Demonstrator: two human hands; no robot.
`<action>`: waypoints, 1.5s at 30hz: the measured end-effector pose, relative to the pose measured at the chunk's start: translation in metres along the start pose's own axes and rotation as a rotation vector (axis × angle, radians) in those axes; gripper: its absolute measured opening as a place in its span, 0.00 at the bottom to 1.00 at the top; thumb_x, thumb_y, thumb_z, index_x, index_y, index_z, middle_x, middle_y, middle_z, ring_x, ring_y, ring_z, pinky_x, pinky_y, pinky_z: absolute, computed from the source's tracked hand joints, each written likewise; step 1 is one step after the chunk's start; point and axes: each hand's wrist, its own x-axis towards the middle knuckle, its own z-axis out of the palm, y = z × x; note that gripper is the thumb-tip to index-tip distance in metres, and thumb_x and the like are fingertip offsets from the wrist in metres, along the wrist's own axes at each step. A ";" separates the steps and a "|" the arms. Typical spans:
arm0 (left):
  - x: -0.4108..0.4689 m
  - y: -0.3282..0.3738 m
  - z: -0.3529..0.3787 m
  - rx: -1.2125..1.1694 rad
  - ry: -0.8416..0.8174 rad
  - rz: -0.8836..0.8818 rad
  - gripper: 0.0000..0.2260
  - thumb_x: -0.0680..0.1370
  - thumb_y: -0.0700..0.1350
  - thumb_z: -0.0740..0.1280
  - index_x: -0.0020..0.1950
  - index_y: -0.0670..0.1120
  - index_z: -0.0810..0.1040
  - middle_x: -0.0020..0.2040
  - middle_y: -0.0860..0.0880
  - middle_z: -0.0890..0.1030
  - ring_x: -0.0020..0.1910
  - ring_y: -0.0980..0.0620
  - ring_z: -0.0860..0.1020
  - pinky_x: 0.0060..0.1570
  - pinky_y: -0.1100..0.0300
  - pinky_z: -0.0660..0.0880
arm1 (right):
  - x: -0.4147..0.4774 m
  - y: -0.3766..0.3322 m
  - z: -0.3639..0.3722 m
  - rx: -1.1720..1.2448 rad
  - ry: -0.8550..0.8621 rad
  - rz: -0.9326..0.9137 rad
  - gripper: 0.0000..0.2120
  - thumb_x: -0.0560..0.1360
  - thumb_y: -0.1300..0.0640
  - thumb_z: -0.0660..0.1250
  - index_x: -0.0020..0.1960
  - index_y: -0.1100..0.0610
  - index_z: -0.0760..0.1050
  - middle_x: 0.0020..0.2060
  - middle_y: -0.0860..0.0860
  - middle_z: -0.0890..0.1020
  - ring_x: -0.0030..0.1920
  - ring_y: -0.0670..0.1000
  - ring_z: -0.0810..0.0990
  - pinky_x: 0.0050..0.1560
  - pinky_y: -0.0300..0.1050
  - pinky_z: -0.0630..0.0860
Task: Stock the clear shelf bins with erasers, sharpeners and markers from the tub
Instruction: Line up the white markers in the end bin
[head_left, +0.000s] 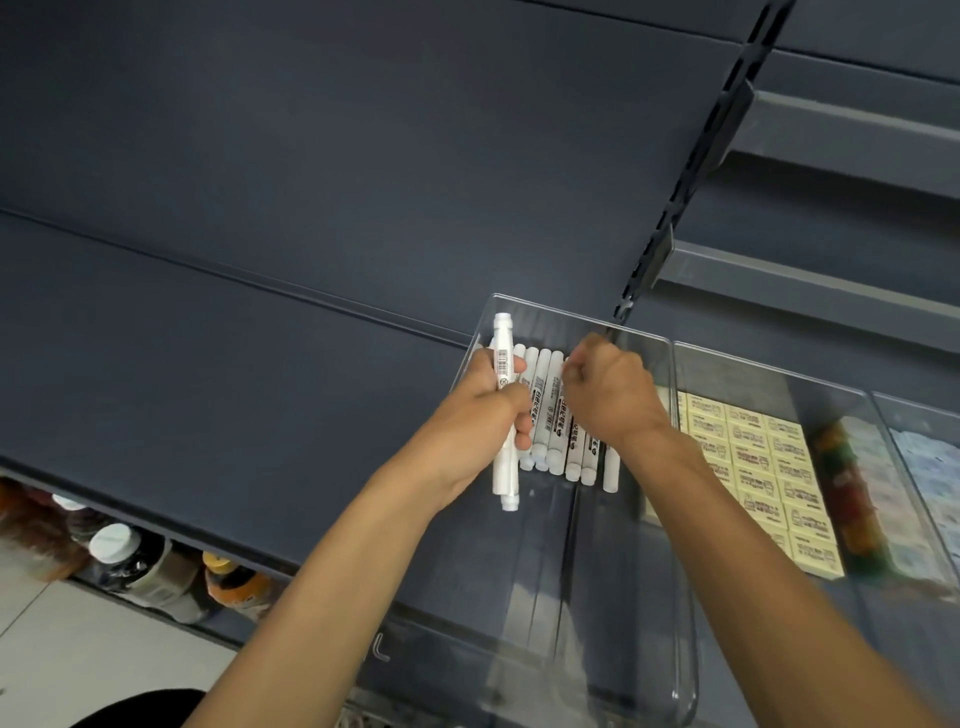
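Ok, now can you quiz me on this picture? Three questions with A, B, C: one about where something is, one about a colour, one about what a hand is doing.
1. Where are the yellow erasers?
A) on the floor
B) in the clear bin right of the marker bin
C) in a hand

2. What colour are the markers?
A) red
B) black
C) white

3. What is the left hand doing?
A) lying flat on the shelf
B) gripping markers
C) holding a bottle

Answers:
1 B, they lie in rows in the next bin to the right.
2 C, bodies and caps are white, with dark print.
3 B, its fingers curl round white markers at the bin's left side.
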 end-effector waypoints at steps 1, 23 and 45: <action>0.001 0.000 0.001 0.031 -0.011 -0.014 0.09 0.81 0.36 0.58 0.58 0.47 0.68 0.37 0.48 0.72 0.34 0.52 0.71 0.41 0.60 0.73 | -0.004 0.001 -0.002 0.004 -0.021 -0.024 0.09 0.80 0.60 0.57 0.56 0.60 0.74 0.48 0.57 0.79 0.46 0.59 0.80 0.42 0.46 0.75; -0.017 -0.003 0.025 -0.029 0.183 0.060 0.10 0.83 0.54 0.59 0.52 0.51 0.77 0.50 0.57 0.77 0.45 0.59 0.79 0.54 0.51 0.77 | -0.084 0.015 -0.006 0.741 -0.364 -0.182 0.04 0.79 0.55 0.65 0.54 0.52 0.74 0.43 0.46 0.82 0.45 0.54 0.81 0.50 0.49 0.79; 0.004 -0.005 0.028 -0.137 0.171 0.033 0.07 0.84 0.45 0.59 0.54 0.46 0.76 0.37 0.50 0.76 0.34 0.54 0.74 0.38 0.62 0.74 | -0.054 0.020 -0.018 0.617 -0.088 -0.069 0.03 0.80 0.58 0.63 0.50 0.52 0.75 0.32 0.50 0.85 0.24 0.44 0.77 0.27 0.38 0.73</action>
